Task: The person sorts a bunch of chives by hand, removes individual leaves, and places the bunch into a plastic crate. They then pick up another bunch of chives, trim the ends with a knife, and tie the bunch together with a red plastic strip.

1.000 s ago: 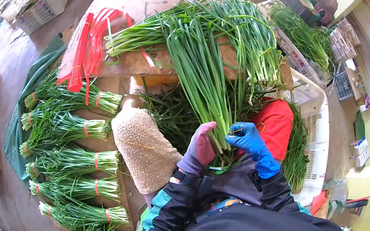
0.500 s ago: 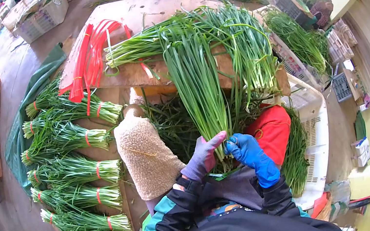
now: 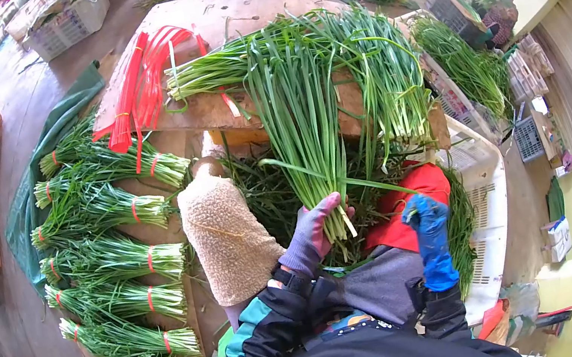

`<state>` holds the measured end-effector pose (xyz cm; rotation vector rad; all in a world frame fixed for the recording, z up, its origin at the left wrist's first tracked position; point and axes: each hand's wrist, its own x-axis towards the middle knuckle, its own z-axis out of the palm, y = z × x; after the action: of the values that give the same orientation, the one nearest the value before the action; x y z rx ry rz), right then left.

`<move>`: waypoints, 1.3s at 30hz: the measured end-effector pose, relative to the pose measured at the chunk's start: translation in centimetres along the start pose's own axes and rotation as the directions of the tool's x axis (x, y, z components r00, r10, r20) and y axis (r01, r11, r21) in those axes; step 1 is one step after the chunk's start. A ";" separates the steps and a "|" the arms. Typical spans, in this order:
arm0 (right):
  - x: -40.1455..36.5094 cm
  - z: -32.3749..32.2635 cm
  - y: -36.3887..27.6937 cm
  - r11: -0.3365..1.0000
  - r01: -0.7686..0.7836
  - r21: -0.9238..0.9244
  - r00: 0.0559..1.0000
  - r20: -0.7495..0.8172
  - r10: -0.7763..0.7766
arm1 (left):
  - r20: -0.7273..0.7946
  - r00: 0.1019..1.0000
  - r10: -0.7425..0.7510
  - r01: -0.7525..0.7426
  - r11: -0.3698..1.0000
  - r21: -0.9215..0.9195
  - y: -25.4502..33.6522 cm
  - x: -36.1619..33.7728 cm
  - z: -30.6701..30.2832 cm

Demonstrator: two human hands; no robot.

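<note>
My left hand (image 3: pixel 315 233), in a grey-purple glove, is closed around the pale stem ends of a loose bunch of garlic chives (image 3: pixel 302 130). The bunch's green leaves stretch away over the board's near edge. My right hand (image 3: pixel 428 221), in a blue glove, is out to the right over the red cloth on my knee. Its fingers pinch the end of a single chive leaf (image 3: pixel 381 187), which slants across the bunch. More untied chives (image 3: pixel 397 94) lie on the wooden board (image 3: pixel 225 9) beyond my hands.
Red tie strips (image 3: pixel 146 88) lie at the board's left. Several tied chive bundles (image 3: pixel 116 254) line the left side. A white plastic crate (image 3: pixel 488 219) with chives stands at my right. Dark green leaves are heaped between my knees. Another person (image 3: pixel 502 14) is at the far right.
My right hand has moved right, away from the stem ends, drawing one leaf out sideways. My left hand keeps its hold on the bunch and has shifted slightly.
</note>
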<state>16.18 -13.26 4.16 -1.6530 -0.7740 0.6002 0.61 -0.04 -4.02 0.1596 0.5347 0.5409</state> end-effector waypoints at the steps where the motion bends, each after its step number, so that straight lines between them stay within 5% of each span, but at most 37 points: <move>1: 0.3 -1.8 0.5 0.993 0.067 -0.095 0.995 -0.065 -0.073 | 0.018 1.000 0.014 -0.014 1.000 0.009 -0.1 0.1 -0.1; 3: 1.2 -6.2 1.5 0.856 0.244 -0.456 0.921 -0.169 -0.352 | 0.023 0.999 0.043 -0.043 0.999 0.013 0.2 0.0 -0.3; 5: 1.3 -8.5 1.0 0.992 0.127 -0.028 0.927 -0.352 -0.129 | 0.056 0.998 0.022 -0.025 0.998 0.050 0.3 -0.1 -0.2; 7: 1.0 -10.1 1.4 0.994 0.043 -0.099 0.942 -0.328 -0.073 | 0.046 0.999 0.024 -0.025 0.999 0.031 0.1 0.0 0.3; 9: 0.7 -10.9 2.2 0.959 0.180 -0.220 0.903 -0.349 -0.250 | 0.072 0.997 0.039 -0.039 0.999 -0.008 0.3 -0.2 0.2; 11: 0.7 -12.7 1.5 0.996 0.079 -0.032 0.856 -0.509 -0.085 | 0.066 0.998 0.014 -0.014 1.000 -0.002 0.4 -0.4 0.0; 13: 0.7 -15.1 2.5 0.993 0.074 -0.092 0.934 -0.343 -0.101 | 0.079 0.997 0.024 -0.024 1.000 0.001 0.3 -0.3 0.2; 15: 1.2 -14.8 4.3 0.845 0.244 -0.476 0.965 0.031 -0.261 | 0.077 0.997 0.012 -0.012 1.000 0.010 0.2 -0.4 0.6; 16: -0.2 -9.3 0.8 0.966 -0.065 -0.252 0.996 -0.078 0.046 | 0.064 0.998 0.016 -0.017 1.000 0.019 0.2 -0.3 0.7; 18: -0.6 -4.3 0.2 0.844 -0.044 -0.535 0.938 0.269 0.219 | 0.045 0.999 0.024 -0.025 0.999 0.032 0.1 -0.4 0.9; 20: -0.8 0.7 1.6 0.920 0.011 -0.393 0.921 0.362 0.144 | 0.064 0.997 0.030 -0.033 0.999 0.041 0.0 -0.3 0.9; 24: -0.3 5.8 1.5 0.844 0.182 -0.504 0.896 0.438 0.068 | 0.127 0.992 0.026 -0.033 0.998 0.059 0.1 -0.5 0.3; 27: 0.1 6.0 2.4 0.888 0.187 -0.421 0.903 0.428 0.013 | 0.248 0.968 -0.037 0.063 0.993 -0.097 0.7 -0.7 -0.3; 28: 0.2 5.5 2.9 0.947 0.123 -0.297 0.923 0.384 0.001 | 0.311 0.949 0.058 -0.028 0.994 -0.101 0.4 -1.4 -0.3; 30: 0.2 5.0 2.6 0.990 -0.018 -0.141 0.952 0.299 0.060 | 0.251 0.968 0.019 -0.004 0.998 -0.060 0.2 -1.5 -0.3; 34: -0.1 4.2 3.2 0.955 0.032 -0.295 0.915 0.393 0.091 | 0.141 0.987 -0.075 0.059 0.992 0.109 -0.1 -1.2 0.0; 39: 0.0 4.0 3.2 0.975 0.042 -0.218 0.873 0.483 0.070 | 0.109 0.990 -0.085 0.066 0.984 0.166 0.1 -1.5 0.3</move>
<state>13.78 -11.06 0.13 -1.7292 -1.2353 0.9957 -0.33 -0.78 -3.09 0.3228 0.4691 0.4115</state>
